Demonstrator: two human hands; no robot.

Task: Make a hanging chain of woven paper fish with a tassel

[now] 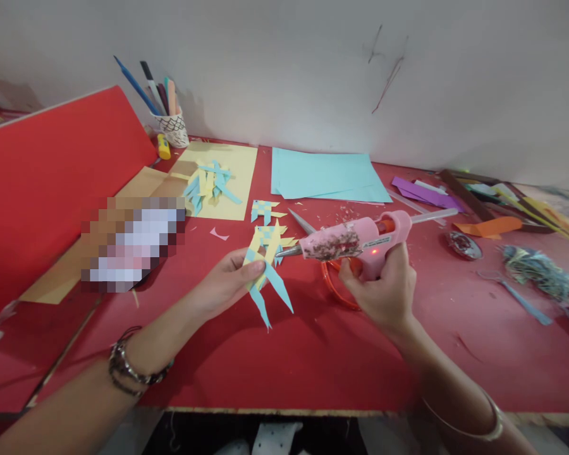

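Observation:
Between the thumb and fingers of my left hand (232, 281) is a woven paper fish (258, 256) of yellow and light blue strips, its loose blue ends hanging down. My right hand (384, 287) grips a pink glue gun (344, 239) with a clear glue stick (439, 215) out of its back and a small red light lit. The gun's metal nozzle points left and reaches the right side of the fish; whether it touches cannot be told. Just behind lies another woven paper fish (262, 208). Scissors with orange handles (334, 284) lie partly hidden under the gun.
Yellow paper (244, 170) bears a pile of woven strips (211, 183). Light blue sheets (327, 174) lie at the back. A pen cup (174, 129) stands back left, near a blurred-out phone-like object (137, 243). A tassel bundle (538, 272) and orange paper (490, 227) lie right.

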